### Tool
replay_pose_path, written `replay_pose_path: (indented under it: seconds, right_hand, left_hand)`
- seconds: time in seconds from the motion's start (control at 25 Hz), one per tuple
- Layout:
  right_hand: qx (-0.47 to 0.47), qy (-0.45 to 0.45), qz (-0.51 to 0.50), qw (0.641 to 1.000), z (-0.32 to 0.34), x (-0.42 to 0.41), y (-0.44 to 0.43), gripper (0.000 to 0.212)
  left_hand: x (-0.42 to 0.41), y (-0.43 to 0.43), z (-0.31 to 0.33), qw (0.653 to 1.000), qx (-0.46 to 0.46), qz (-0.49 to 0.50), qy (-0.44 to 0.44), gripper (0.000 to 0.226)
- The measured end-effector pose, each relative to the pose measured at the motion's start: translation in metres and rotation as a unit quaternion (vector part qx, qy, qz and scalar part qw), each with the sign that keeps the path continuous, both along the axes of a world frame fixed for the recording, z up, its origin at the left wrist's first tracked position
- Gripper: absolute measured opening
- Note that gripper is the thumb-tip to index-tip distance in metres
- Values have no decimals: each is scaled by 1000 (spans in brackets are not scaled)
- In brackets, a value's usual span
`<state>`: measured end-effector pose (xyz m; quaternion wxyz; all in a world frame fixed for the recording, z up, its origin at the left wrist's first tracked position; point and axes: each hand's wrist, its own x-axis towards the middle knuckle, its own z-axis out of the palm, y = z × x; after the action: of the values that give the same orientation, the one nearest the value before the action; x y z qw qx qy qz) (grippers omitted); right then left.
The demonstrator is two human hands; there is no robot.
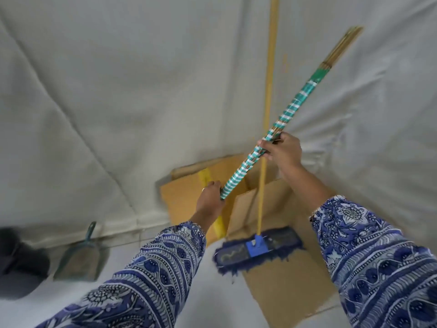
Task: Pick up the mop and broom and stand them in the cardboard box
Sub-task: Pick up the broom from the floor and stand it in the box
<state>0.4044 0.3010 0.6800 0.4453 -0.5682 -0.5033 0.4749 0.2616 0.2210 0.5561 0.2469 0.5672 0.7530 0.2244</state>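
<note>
Right, head cam: both hands grip the broom [272,140] handle, wrapped in teal-and-white tape, tilted w/ bristle end up at far right. Left hand [209,197] is closed round the low end, right hand [282,151] closed higher up the handle. Below them sits the cardboard box [186,192], flaps open, against a pale fabric backdrop [94,91]. The mop [256,247] already stands at the box, blue head down, yellow pole upright. Green dustpan [79,256] leans at near left.
</note>
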Motion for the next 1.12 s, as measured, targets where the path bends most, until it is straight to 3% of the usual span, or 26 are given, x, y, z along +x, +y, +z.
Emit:
replay_pose_path:
  seconds: [0.28,0.48,0.76,1.12]
  right_hand:
    - [86,-101,6,991,54,195,28,18]
    - [104,-162,18,981,46,274,85,19]
    - [39,-195,61,978,-40,337,182,23]
    - [2,-199,171,965,-201,380,323,26]
  left_hand:
    - [225,53,33,998,11,-21,-53,34]
    - [320,117,17,995,5,-15,-99,28]
    - [399,201,-59,985,-71,8,-155,17]
    - [458,315,-212,959,-152,157,-182,24]
